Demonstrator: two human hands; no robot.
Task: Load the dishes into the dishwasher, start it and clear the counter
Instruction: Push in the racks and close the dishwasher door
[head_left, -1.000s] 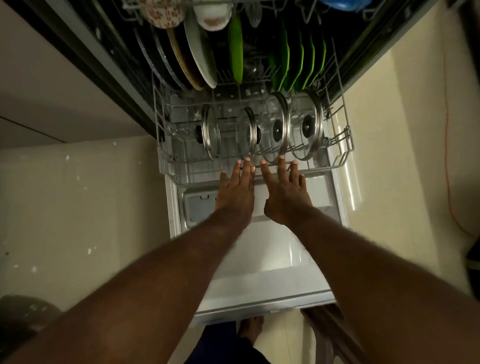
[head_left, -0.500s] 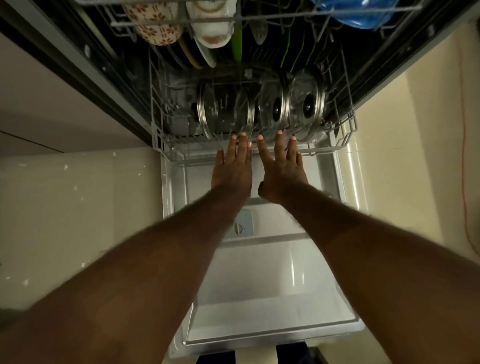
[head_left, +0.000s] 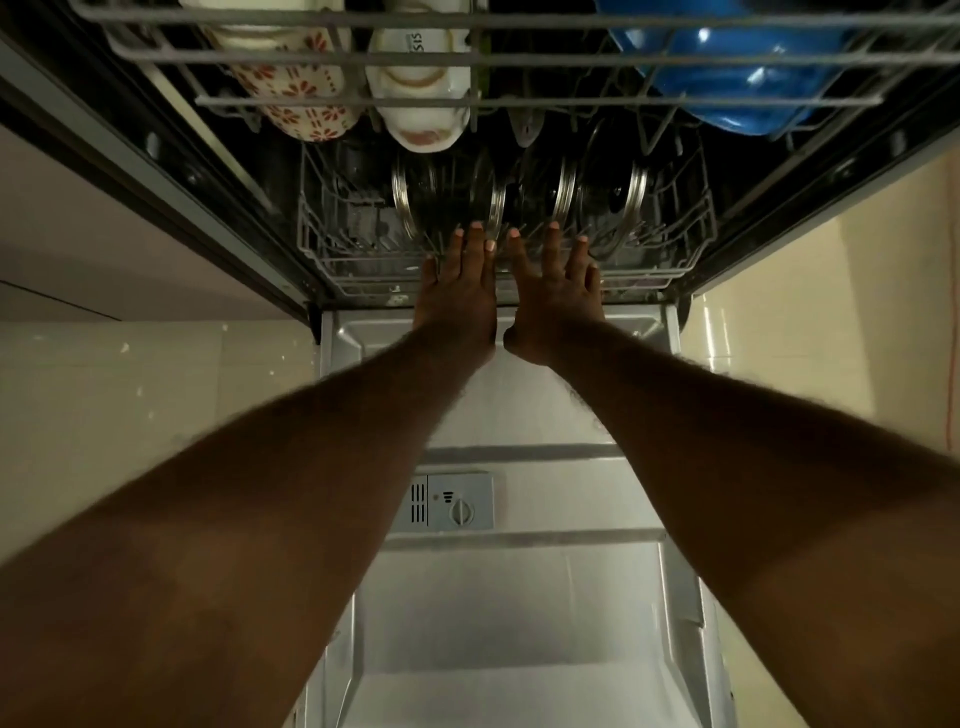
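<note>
Pressing against the front rim of the lower rack (head_left: 358, 259), the left hand (head_left: 457, 296) and right hand (head_left: 557, 304) lie side by side, fingers straight and gripping nothing. The rack sits back within the dishwasher tub, with glass pot lids (head_left: 565, 195) upright on edge just beyond the fingertips. Above, the upper rack (head_left: 291, 58) holds a red-flowered mug (head_left: 304, 104), a white mug (head_left: 422, 111) and a blue bowl (head_left: 727, 83), while the open door (head_left: 519, 613) lies beneath the forearms (its detergent dispenser (head_left: 458, 502) shows between them)

Blue bowl (head_left: 727, 78), floral cup (head_left: 301, 78) cut off at top edge; glass lids (head_left: 613, 202) partly hidden behind upper rack (head_left: 545, 102).
</note>
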